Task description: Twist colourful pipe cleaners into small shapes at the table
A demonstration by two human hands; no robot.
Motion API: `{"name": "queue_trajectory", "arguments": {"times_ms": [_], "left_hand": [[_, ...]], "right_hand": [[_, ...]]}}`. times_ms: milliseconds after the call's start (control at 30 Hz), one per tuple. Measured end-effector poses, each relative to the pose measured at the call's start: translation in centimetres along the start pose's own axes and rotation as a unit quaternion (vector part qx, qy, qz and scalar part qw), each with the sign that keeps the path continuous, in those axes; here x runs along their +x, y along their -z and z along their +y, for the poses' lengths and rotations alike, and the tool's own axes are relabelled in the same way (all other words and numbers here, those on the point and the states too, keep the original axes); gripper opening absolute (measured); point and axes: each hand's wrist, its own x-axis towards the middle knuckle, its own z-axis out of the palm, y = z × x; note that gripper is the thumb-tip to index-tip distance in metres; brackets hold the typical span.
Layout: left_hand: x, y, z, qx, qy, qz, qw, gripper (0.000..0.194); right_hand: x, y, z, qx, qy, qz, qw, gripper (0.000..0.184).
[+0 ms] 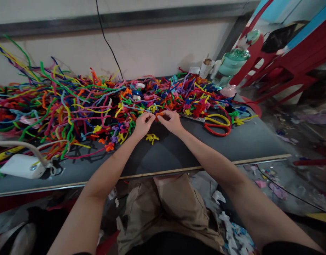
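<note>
My left hand (143, 124) and my right hand (172, 121) meet over the dark table (178, 156), fingers pinched together on a short orange pipe cleaner (159, 114) held between them. Just in front of my hands lies a small yellow twisted pipe-cleaner shape (152, 137). Behind my hands spreads a big heap of coloured pipe cleaners (72, 102) with many small twisted flower shapes (117, 132) mixed in.
Red and yellow handled scissors (214, 124) lie right of my hands. A white device with a cable (22, 165) sits at the front left. Cups and a green container (232, 62) stand at the back right, red plastic chairs (285, 56) beyond. Scraps litter the floor.
</note>
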Motion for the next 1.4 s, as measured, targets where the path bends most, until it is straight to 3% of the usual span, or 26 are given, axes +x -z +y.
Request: {"name": "queue_trajectory", "arguments": {"times_ms": [100, 233, 400, 667, 800, 900, 1067, 1200, 1333, 1400], "left_hand": [[0.2, 0.3, -0.5, 0.012, -0.01, -0.006, 1.0, 0.007], [0.0, 0.2, -0.7, 0.007, 0.008, -0.011, 1.0, 0.015], [-0.2, 0.1, -0.3, -0.036, 0.035, 0.004, 0.999, 0.014], [-0.9, -1.0, 0.6, -0.172, 0.053, 0.016, 0.984, 0.017], [-1.3, -1.2, 0.9, -0.25, 0.092, -0.049, 0.963, 0.028], [-1.2, -0.9, 0.9, -0.295, 0.135, -0.123, 0.938, 0.032], [-0.7, 0.2, 1.1, -0.32, 0.18, -0.244, 0.897, 0.036], [-0.5, 0.8, 1.0, -0.35, 0.215, -0.305, 0.859, 0.037], [-0.5, 1.1, 0.4, -0.391, 0.255, -0.334, 0.819, 0.041], [-0.5, 1.1, 0.2, -0.41, 0.253, -0.316, 0.818, 0.038]], "right_hand": [[0.1, 0.1, 0.2, 0.036, -0.032, -0.017, 0.999, 0.034], [0.1, 0.2, -0.2, 0.059, -0.039, -0.014, 0.997, 0.042], [0.5, 0.3, -0.3, 0.124, -0.076, -0.016, 0.989, 0.039], [1.0, 0.8, -0.5, 0.262, -0.288, -0.135, 0.911, 0.015], [1.1, 1.3, -0.4, 0.29, -0.322, -0.23, 0.871, 0.015], [1.2, 1.6, -0.3, 0.3, -0.322, -0.263, 0.858, 0.011], [1.3, 1.4, -0.6, 0.283, -0.318, -0.243, 0.872, 0.012], [1.0, 1.2, -0.7, 0.287, -0.309, -0.228, 0.878, 0.012], [0.1, 0.9, -0.3, 0.273, -0.289, -0.234, 0.887, 0.008], [0.6, 0.8, -0.5, 0.268, -0.283, -0.178, 0.904, 0.007]]}}
